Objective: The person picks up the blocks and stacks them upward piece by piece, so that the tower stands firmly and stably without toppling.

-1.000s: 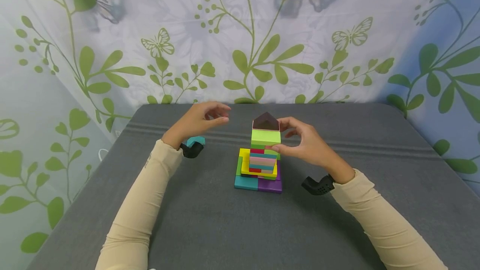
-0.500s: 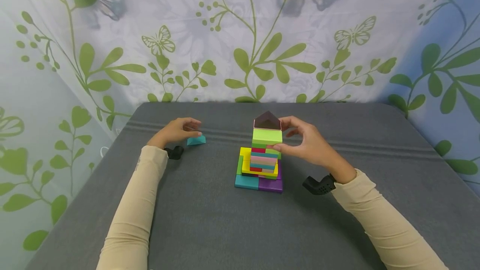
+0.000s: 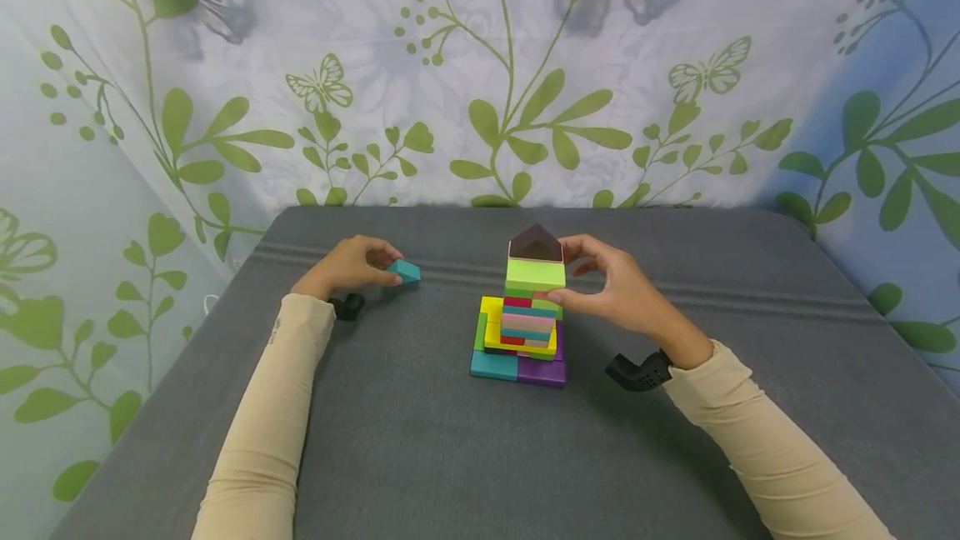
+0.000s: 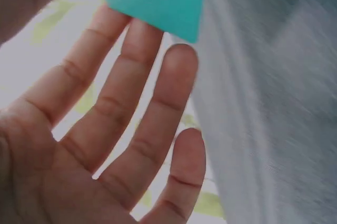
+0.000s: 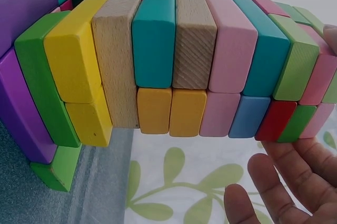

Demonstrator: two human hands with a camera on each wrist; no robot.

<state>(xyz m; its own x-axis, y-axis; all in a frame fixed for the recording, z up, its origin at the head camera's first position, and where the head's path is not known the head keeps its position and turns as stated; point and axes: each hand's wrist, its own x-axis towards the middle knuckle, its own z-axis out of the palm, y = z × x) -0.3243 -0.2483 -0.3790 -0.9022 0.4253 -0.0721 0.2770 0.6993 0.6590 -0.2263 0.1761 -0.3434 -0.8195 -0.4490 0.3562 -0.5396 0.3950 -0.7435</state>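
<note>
My left hand (image 3: 348, 263) pinches a small teal block (image 3: 405, 271) between thumb and fingertips, low over the left part of the table. In the left wrist view that teal block (image 4: 155, 0) has slanted sides, and the lower fingers stretch out below it. A tall tower of coloured wooden blocks (image 3: 535, 275) stands mid-table, topped by a dark pointed roof block (image 3: 536, 243). My right hand (image 3: 611, 286) holds the tower near its top, thumb at the front and fingers at the far right side. Up close, fingertips (image 5: 308, 153) meet the upper blocks.
The tower's wide base has a teal slab (image 3: 493, 366) and a purple slab (image 3: 542, 372). Grey cloth covers the table (image 3: 465, 465). A leaf-patterned curtain (image 3: 420, 82) hangs along the back edge. Each wrist wears a black camera mount (image 3: 639, 372).
My left hand has come down leftward from above the table and taken hold of the teal block, which has turned and shifted slightly right. The right hand stays on the tower.
</note>
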